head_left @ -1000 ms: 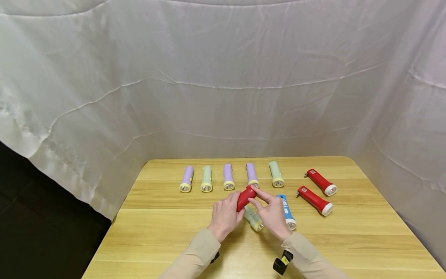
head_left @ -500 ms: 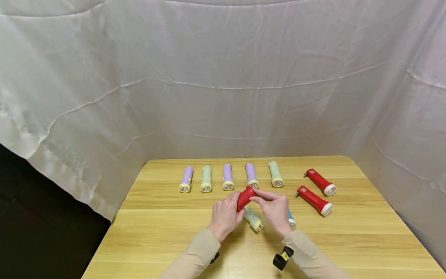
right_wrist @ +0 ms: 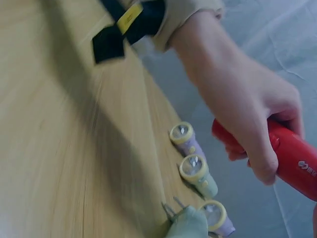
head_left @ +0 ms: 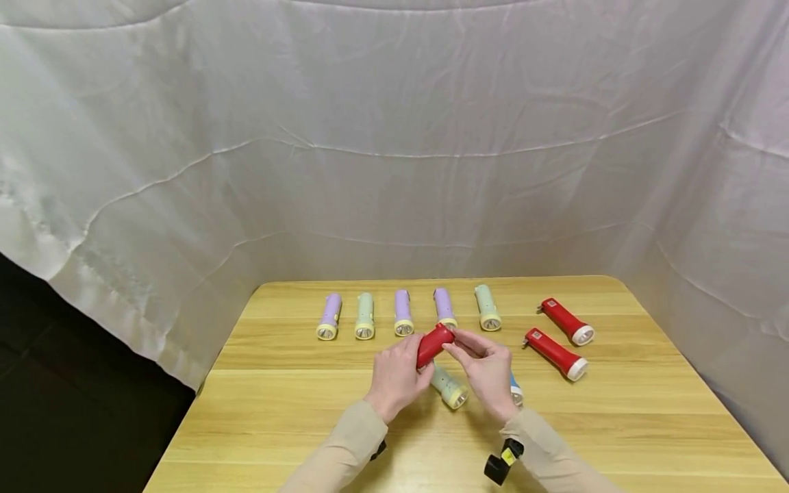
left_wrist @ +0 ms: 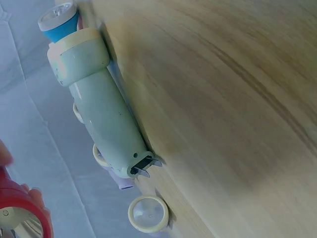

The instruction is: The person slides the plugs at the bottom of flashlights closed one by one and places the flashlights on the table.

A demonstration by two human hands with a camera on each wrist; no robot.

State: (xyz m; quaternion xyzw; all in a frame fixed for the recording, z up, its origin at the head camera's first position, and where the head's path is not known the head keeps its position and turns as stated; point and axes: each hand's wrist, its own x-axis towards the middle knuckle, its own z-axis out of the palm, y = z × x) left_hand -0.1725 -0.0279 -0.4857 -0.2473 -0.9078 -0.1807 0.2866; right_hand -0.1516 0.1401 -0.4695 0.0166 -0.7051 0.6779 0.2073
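My left hand grips a red flashlight round its body, held above the table and tilted. At its upper right end, the thumb and fingers of my right hand pinch it. In the right wrist view, my left hand wraps the red body, which bears a white logo. Low in the left wrist view shows the red flashlight's rim, with a shiny reflector inside. Beneath the hands lies a mint flashlight; its plug prongs stick out in the left wrist view.
A blue flashlight is mostly hidden behind my right hand. Two red flashlights with white heads lie to the right. Along the back stands a row of purple flashlights and mint flashlights. A grey curtain surrounds the table.
My right index finger, stretched along the red flashlight's end earlier, has drawn in toward the thumb. The right hand now covers most of the blue flashlight. The red flashlight has shifted slightly left.
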